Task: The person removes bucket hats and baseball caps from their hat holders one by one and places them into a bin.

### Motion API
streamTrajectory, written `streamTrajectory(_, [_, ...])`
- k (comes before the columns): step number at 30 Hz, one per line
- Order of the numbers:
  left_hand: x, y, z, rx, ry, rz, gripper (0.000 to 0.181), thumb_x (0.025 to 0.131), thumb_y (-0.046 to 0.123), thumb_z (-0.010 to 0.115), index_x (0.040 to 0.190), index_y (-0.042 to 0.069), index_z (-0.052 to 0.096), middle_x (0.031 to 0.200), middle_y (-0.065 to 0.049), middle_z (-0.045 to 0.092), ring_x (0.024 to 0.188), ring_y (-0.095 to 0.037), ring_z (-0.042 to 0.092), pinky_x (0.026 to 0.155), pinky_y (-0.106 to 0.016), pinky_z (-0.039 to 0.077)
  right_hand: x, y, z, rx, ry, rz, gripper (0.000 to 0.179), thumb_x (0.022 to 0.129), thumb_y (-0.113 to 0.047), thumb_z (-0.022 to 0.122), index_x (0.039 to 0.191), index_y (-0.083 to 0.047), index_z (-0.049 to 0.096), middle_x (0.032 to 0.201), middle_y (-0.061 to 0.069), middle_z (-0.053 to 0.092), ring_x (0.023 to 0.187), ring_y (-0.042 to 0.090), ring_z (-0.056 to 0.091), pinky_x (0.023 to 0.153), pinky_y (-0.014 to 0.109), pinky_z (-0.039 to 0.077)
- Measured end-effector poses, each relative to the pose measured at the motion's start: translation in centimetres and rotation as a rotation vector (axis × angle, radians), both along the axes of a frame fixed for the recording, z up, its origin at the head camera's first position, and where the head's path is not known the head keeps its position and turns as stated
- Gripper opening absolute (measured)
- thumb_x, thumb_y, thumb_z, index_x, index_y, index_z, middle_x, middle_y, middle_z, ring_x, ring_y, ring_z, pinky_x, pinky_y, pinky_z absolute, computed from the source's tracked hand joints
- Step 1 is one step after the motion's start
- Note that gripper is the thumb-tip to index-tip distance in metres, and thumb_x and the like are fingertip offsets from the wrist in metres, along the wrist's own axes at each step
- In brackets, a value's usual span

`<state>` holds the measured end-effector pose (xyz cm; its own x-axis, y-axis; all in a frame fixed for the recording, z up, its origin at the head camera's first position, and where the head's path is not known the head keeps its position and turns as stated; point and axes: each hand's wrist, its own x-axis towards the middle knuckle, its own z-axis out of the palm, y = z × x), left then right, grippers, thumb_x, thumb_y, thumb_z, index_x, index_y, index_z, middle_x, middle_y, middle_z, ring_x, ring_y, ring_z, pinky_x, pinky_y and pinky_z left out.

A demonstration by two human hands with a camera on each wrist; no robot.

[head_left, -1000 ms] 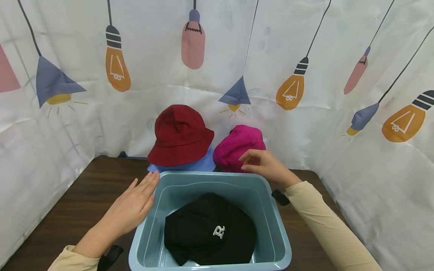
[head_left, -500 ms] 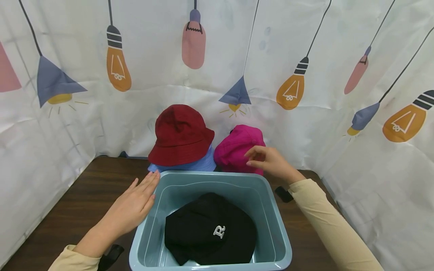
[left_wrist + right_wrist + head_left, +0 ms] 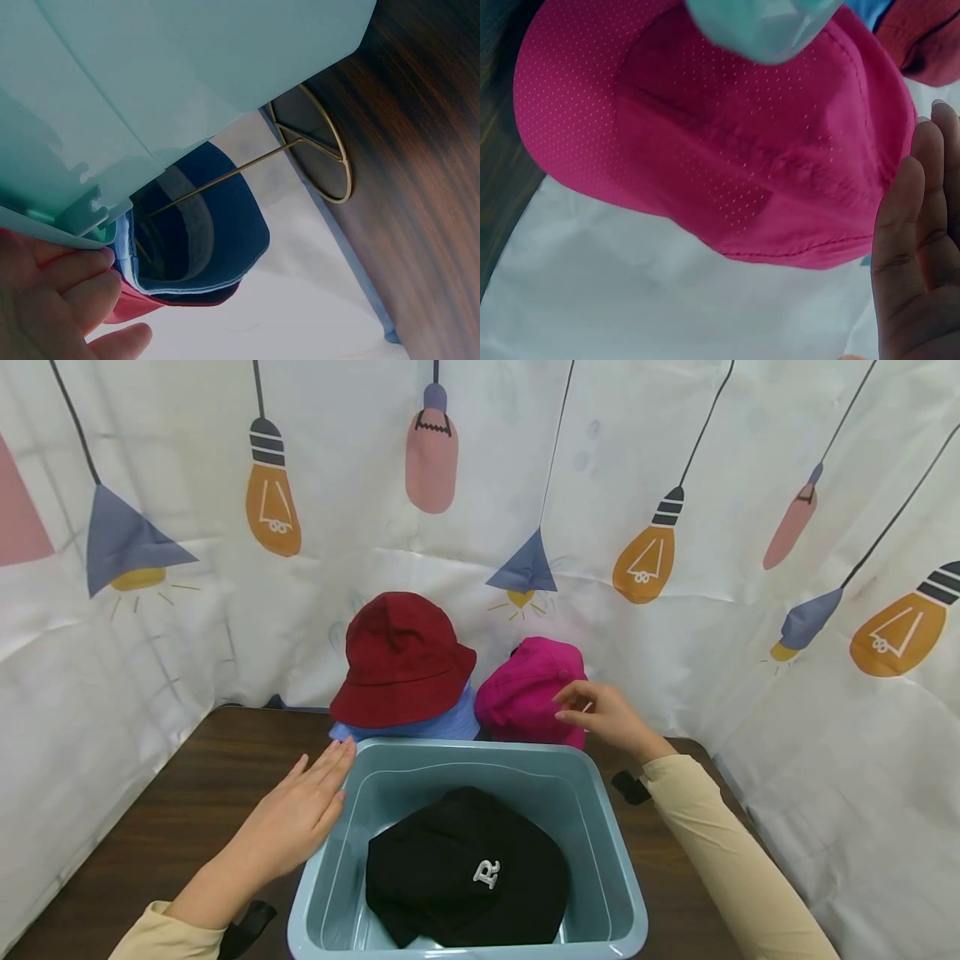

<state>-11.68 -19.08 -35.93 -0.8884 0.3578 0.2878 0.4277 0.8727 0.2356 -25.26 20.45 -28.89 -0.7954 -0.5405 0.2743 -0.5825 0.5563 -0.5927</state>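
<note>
A black cap with a white letter R lies in the light blue plastic tub. My left hand lies along the tub's left rim, its fingers nearly straight; in the left wrist view its fingertips touch the rim. Behind the tub, a dark red bucket hat sits over a light blue hat. To their right is a bright pink cap, with a dotted brim in the right wrist view. Just right of it hovers my right hand, fingers loosely bent and holding nothing.
The dark wooden table runs back to a white curtain printed with lamps. In the left wrist view, a brass wire stand rises into the blue hat.
My right hand has drawn slightly right, uncovering more of the pink cap. The left hand stays on the tub's rim, and the hats keep their places.
</note>
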Motion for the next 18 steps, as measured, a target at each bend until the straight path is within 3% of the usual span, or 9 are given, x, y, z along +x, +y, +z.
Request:
streamTrajectory(9, [0.0, -0.1, 0.1, 0.007, -0.010, 0.001, 0.057, 0.095, 0.022, 0.050, 0.143, -0.004, 0.035, 0.148, -0.019, 0.033, 0.137, -0.036, 0.028, 0.107, -0.057, 0.022, -0.6, 0.6, 0.2, 0.009, -0.008, -0.046, 0.022, 0.085, -0.007, 0.068, 0.104, 0.002, 0.065, 0.089, 0.007, 0.066, 0.081, 0.022, 0.060, 0.076, 0.037, 0.050])
streamTrajectory(18, [0.0, -0.2, 0.3, 0.011, -0.018, 0.003, 0.057, 0.095, 0.023, 0.051, 0.143, -0.004, 0.035, 0.148, -0.019, 0.033, 0.136, -0.037, 0.029, 0.107, -0.057, 0.022, -1.2, 1.2, 0.2, 0.021, -0.009, -0.123, 0.022, 0.086, -0.011, 0.069, 0.105, -0.002, 0.066, 0.090, 0.008, 0.065, 0.082, 0.023, 0.059, 0.072, 0.034, 0.050])
